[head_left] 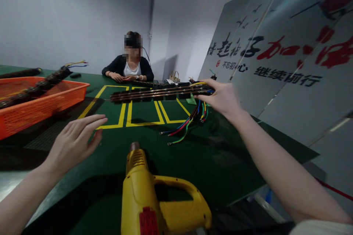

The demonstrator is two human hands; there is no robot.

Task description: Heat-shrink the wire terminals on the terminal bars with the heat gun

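My right hand (220, 97) grips the right end of a long dark cable bundle (154, 94), which is raised level above the green table. Copper-coloured lines run along the bundle. Loose coloured wires (190, 121) with ring ends lie below and beside its right end. My left hand (79, 137) hovers over the table at the left with its fingers apart, holding nothing. Between my arms, a yellow heat gun (140, 187) with a red switch lies near the front, its nozzle pointing away.
An orange basket (49, 104) at the left holds another dark bundle (41, 86). Yellow tape rectangles (145, 123) mark the green table (220, 176). Across it sits a person (131, 62) with both hands near another bundle. A printed panel (264, 58) stands at the right.
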